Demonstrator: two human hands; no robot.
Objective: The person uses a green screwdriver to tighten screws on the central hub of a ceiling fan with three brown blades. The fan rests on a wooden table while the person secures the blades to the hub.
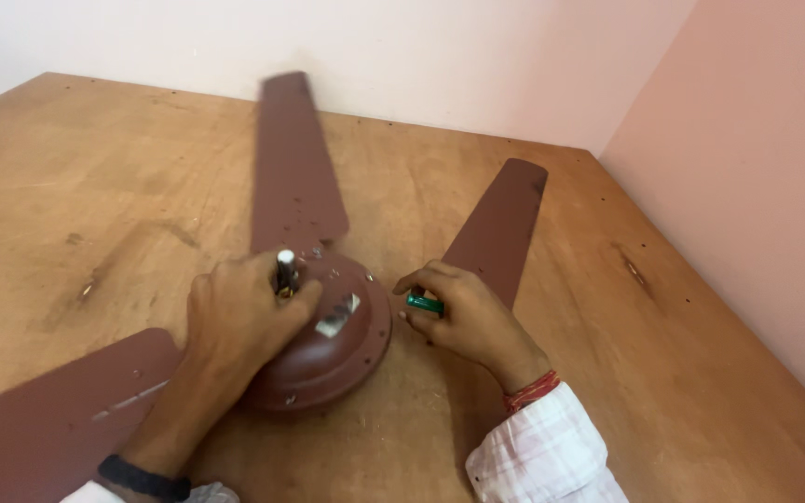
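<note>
In the head view, a brown metal ceiling fan with three long flat blades point(328, 345) is seen lying on a worn wooden tabletop point(95, 168) that is set into the corner of pale pink walls point(757, 168). The fan's round, domed motor housing point(342, 359) is placed near the middle of the picture, just in front of the person. One blade point(293, 158) is pointed away towards the far wall, a second point(500, 224) is angled to the far right, and a third point(39, 410) is stretched to the lower left edge.

The left hand point(235, 321) is laid over the top of the motor housing, and its fingers are closed around the short dark shaft with a pale tip point(285, 265) that stands upright from the hub. A dark band point(142, 477) is worn at this wrist.

The right hand point(463, 317) is rested on the tabletop just beside the housing's right rim, over the root of the second blade. A small green-handled tool point(425, 304) is pinched between its thumb and curled fingers; the working end is hidden, so what it touches cannot be told. A red thread bracelet point(530, 391) and a white checked sleeve point(542, 452) are seen at this wrist.

A small pale label point(337, 317) is stuck on the housing between the two hands.
</note>
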